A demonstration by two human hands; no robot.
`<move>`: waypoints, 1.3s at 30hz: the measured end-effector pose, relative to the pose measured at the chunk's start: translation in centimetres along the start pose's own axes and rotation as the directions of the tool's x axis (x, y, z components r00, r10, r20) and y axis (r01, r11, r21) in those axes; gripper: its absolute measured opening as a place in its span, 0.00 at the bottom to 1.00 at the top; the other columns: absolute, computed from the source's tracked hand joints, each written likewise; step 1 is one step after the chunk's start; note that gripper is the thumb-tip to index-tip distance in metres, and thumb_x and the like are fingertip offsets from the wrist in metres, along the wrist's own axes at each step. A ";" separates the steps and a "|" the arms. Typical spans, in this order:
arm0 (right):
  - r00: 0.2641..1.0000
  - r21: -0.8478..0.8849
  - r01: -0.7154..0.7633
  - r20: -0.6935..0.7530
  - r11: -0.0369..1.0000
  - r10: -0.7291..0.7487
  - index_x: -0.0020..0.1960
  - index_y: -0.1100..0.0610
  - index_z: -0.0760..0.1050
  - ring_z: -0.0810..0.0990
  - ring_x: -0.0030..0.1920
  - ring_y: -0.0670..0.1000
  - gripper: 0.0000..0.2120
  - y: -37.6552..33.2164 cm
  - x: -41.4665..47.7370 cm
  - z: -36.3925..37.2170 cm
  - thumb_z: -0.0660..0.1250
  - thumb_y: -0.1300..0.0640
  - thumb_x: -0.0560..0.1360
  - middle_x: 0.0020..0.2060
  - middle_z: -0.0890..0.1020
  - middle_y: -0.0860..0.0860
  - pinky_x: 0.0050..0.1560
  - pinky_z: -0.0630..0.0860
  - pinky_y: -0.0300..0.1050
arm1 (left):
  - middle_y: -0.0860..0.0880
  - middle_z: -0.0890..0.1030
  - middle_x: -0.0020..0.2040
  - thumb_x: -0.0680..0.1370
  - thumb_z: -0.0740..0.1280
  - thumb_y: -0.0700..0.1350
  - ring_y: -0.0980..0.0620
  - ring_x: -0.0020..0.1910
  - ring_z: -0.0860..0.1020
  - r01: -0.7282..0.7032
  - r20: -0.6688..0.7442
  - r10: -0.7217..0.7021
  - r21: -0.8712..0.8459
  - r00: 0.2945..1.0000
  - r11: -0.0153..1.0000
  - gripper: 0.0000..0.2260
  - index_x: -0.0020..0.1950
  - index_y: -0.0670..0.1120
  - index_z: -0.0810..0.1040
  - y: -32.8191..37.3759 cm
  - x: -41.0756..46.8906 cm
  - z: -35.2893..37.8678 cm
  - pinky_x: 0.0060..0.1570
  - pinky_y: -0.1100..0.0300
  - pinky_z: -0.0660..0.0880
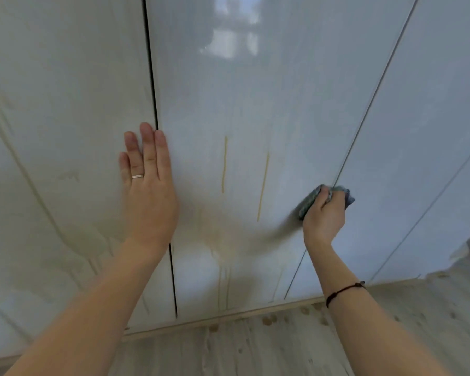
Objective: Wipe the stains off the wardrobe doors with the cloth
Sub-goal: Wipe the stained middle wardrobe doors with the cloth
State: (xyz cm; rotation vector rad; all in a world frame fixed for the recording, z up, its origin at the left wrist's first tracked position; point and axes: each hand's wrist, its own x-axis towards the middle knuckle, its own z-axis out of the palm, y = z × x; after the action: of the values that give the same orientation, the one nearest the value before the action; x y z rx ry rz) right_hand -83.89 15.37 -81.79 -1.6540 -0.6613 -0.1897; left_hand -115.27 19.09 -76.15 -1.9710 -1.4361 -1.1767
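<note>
cloth [308, 203], a bunched blue-grey wad, sits in the right hand [324, 215], whose fingers curl round it and press it to the wardrobe's middle door [255, 90], right at the seam [377, 85] with the right door [432, 118]. the left hand [149, 185] lies flat, fingers straight and close together, palm on the panels across the dark gap [150, 77] between the left door [65, 90] and the middle one; it holds nothing. a ring [138, 176] sits on one finger, a dark cord [345, 290] on the right wrist.

between the hands run two thin yellowish drip lines [224, 164], with a wide brownish smear [223, 237] below them. the left door carries broader tan runs [87, 240]. the floor [364, 348] beneath is dotted with brown spots [267, 320].

risks, as i judge them: a soiled cloth dragged across the glossy face would likely spread the smear into a haze rather than lift it. a stroke over the seam could push dirt into the groove. the bracing palm may leave its own print, and the ring could scratch the finish if that hand slides. fingers beside the gap could be nipped if a door shifts under the push. loosened liquid could run down and add to the floor spots.
</note>
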 end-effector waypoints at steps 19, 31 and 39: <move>0.980 0.171 -0.114 -0.144 0.979 0.139 0.51 0.57 0.66 0.76 0.45 0.53 0.14 -2.2 2.5 0.9 0.54 0.46 0.85 0.46 0.76 0.50 0.44 0.68 0.44 | 0.42 0.43 0.82 0.75 0.58 0.24 0.38 0.80 0.44 0.005 -0.035 -0.006 -0.027 0.999 1.000 0.38 0.82 0.39 0.46 -1.1 -6.2 3.0 0.77 0.38 0.49; 0.971 -0.032 -0.235 0.036 0.972 0.236 0.60 0.60 0.65 0.81 0.47 0.62 0.16 3.8 -2.9 0.5 0.53 0.47 0.86 0.47 0.79 0.58 0.41 0.69 0.47 | 0.42 0.46 0.82 0.74 0.57 0.25 0.38 0.80 0.45 0.031 -0.056 -0.032 -0.019 0.998 0.999 0.38 0.82 0.40 0.48 -0.4 -6.1 2.5 0.77 0.39 0.50; 0.992 0.205 -0.092 -0.067 0.974 0.108 0.48 0.57 0.69 0.75 0.37 0.43 0.14 -2.9 3.3 -1.0 0.67 0.47 0.80 0.38 0.75 0.44 0.39 0.73 0.34 | 0.43 0.47 0.82 0.71 0.57 0.26 0.39 0.80 0.46 0.021 -0.110 -0.023 -0.019 0.994 1.000 0.40 0.82 0.41 0.50 -0.7 -5.7 3.3 0.78 0.42 0.48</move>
State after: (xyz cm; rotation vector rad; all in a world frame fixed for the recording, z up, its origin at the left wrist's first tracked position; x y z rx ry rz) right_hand -82.42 15.56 -77.56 -1.4732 -0.5191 -0.1095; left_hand -115.27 18.70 -82.77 -1.8749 -1.3994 -1.2919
